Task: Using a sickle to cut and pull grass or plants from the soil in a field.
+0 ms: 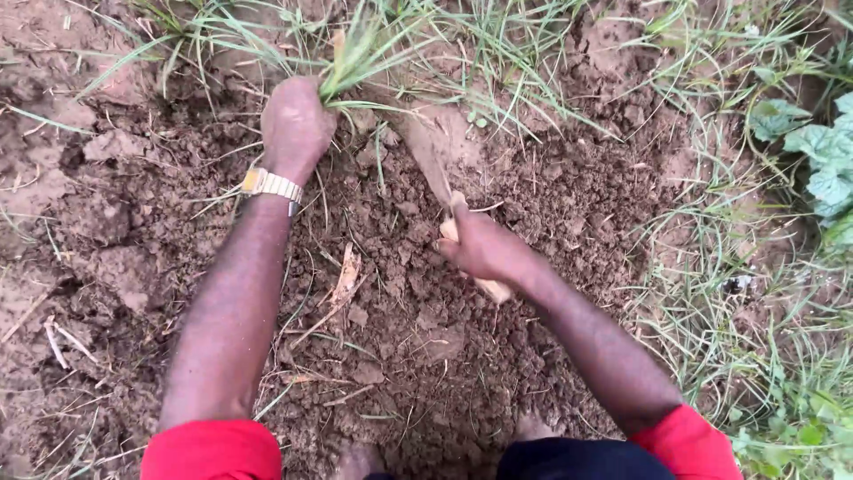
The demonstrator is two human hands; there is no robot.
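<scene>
My left hand [295, 124] is closed around a tuft of green grass [360, 49] at the far edge of the dug soil, with a gold-coloured wristwatch [271, 185] on the wrist. My right hand [484, 249] grips the pale wooden handle [490, 286] of a digging tool. The tool's soil-caked blade [431, 147] points up toward the base of the grass tuft, just right of my left hand. Both sleeves are red.
Loose brown clods of turned soil [400, 338] fill the middle. Long grass [729, 293] runs down the right side and along the top. A broad-leafed plant [826, 160] stands at the right edge. Dry stalks [342, 284] lie on the soil.
</scene>
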